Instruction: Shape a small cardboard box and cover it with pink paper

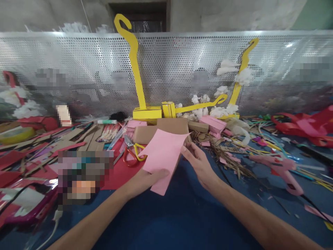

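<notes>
Pink paper (pixel 166 147) is overlapping brown cardboard (pixel 172 124) above the blue table (pixel 161 225). Left hand (pixel 147 178) is pinching its near end; right hand (pixel 199 159) is half-curling at its right edge, grip unclear. Probably aligning; next move calls for steady edges.

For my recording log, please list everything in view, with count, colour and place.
Pink paper sheet: one, pink, centre
Scissors: one, red and yellow handles, left of sheet
Cardboard pieces: several, brown, behind sheet and left
Red paper: several, red, left
Yellow roll: one, yellow, far left
Hooked strips: three yellow, one red, back
White fluff: several clumps, white, back
Perforated metal screen: one, silver, back
Twigs: many, brown, right of sheet
Glue gun: one, pink, right
Table: one, blue, beneath
Pixelated patches, small scraps: too unclear to itemise
Left hand: one, bare, gripping sheet
Right hand: one, bare, sheet's right edge
</notes>
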A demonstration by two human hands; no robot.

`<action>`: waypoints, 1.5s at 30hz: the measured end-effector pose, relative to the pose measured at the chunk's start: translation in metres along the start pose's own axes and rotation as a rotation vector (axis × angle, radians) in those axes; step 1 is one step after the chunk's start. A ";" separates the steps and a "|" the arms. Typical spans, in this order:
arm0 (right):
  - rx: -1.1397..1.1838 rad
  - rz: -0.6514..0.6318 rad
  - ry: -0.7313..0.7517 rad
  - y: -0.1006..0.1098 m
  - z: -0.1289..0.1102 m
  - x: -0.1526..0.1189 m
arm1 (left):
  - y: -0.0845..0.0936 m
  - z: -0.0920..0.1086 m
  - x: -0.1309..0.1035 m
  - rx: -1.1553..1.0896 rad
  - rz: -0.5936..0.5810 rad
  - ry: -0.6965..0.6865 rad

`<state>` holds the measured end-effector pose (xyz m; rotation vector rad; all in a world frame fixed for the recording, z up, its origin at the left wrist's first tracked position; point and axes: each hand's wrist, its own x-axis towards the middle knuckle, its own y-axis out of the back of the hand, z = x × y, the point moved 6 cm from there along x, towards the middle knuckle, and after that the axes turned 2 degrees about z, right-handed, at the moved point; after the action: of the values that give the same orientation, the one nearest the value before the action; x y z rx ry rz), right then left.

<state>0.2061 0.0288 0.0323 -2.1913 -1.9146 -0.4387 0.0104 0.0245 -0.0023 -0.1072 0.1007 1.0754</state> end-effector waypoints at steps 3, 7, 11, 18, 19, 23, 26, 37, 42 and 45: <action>0.121 -0.031 -0.034 -0.002 0.001 0.002 | -0.005 0.006 -0.003 0.010 -0.044 0.009; 0.345 -0.008 -0.116 -0.002 0.006 0.003 | -0.004 0.005 -0.002 -0.053 -0.052 0.067; 0.444 0.039 -0.155 -0.002 0.011 0.003 | -0.002 0.009 -0.002 -0.037 -0.089 0.062; 0.548 0.127 -0.215 0.001 0.019 0.003 | -0.010 0.015 -0.004 0.028 -0.218 0.054; 0.556 0.133 -0.221 0.001 0.020 0.003 | -0.010 0.014 -0.003 0.006 -0.211 0.051; 0.576 0.151 -0.253 0.003 0.026 0.003 | -0.009 0.011 -0.001 -0.127 -0.197 0.053; 0.574 0.155 -0.272 0.005 0.031 0.003 | -0.008 0.010 -0.001 -0.197 -0.195 0.081; 0.533 0.101 -0.232 0.006 0.028 0.006 | -0.008 0.011 0.000 -0.194 -0.270 0.061; 0.523 0.103 -0.195 0.003 0.020 0.003 | -0.006 0.008 0.001 -0.162 -0.263 0.052; 0.523 0.103 -0.182 0.002 0.016 0.002 | -0.008 0.009 0.000 -0.125 -0.267 0.039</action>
<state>0.2097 0.0362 0.0177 -2.0093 -1.7315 0.2634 0.0173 0.0222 0.0072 -0.2476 0.0522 0.8126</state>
